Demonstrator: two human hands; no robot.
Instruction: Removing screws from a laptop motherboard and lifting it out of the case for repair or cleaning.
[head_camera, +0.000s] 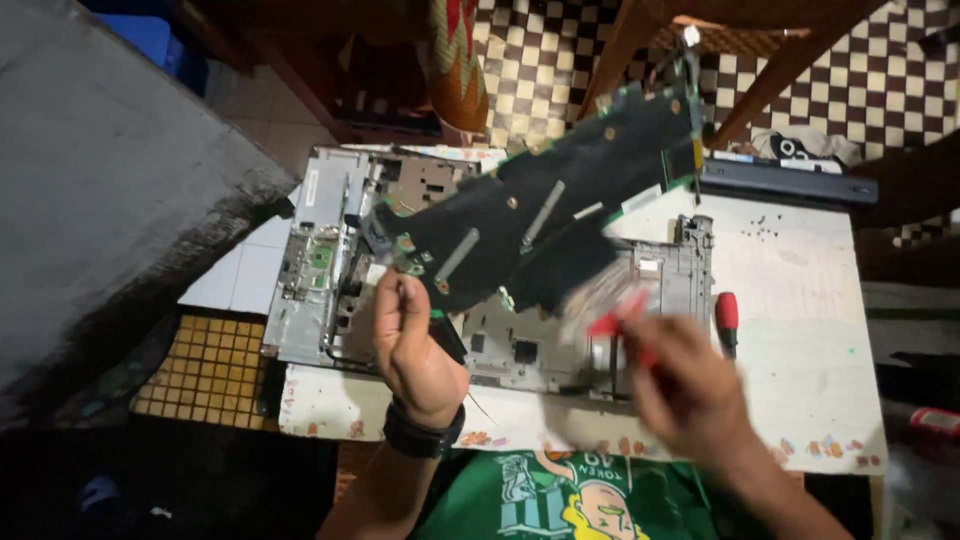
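left hand (415, 345) lifts circuit board (540, 215), seemingly slanting up-right.

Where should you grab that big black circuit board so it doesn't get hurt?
By its bare edges, near the lower left end, coming from below. The circuit board is flat, long and tilted up to the right, and the left hand pinches it there already. The blurred right hand holds a red tool.

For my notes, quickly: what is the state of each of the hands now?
Left hand: closed, holding up the laptop motherboard.
Right hand: blurred, closed around a red-handled tool.
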